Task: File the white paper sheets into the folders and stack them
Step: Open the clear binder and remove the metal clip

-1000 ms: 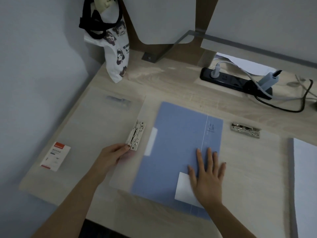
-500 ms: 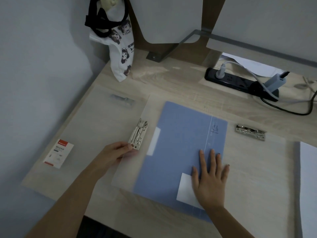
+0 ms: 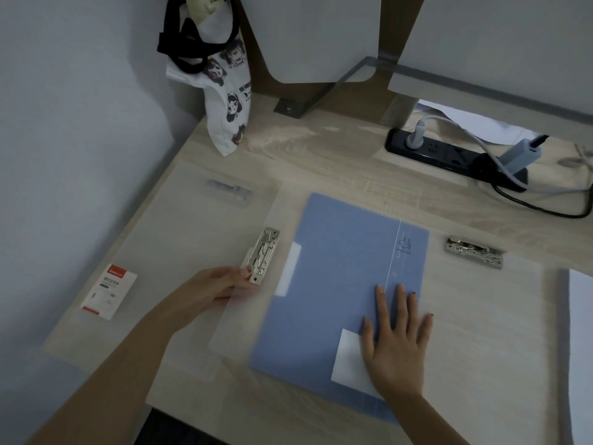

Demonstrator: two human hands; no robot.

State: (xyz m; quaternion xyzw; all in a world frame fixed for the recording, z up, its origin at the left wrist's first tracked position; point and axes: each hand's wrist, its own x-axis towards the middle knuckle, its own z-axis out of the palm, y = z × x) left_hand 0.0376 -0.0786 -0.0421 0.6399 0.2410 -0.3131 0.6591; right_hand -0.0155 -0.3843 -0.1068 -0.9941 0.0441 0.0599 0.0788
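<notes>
Hands: left (image 3: 211, 289) at clip (image 3: 263, 255), right (image 3: 396, 345) flat

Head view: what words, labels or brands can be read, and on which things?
No text reads clearly.
Small box: print under a red band, too blurred.
Blue folder: vertical print beside its line, too small.
Cloth bag: characters beside cartoon faces, blurred.

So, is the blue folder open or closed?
Closed, it appears: the blue folder lies flat with only its printed outer cover showing, and the right hand rests flat on it.
</notes>
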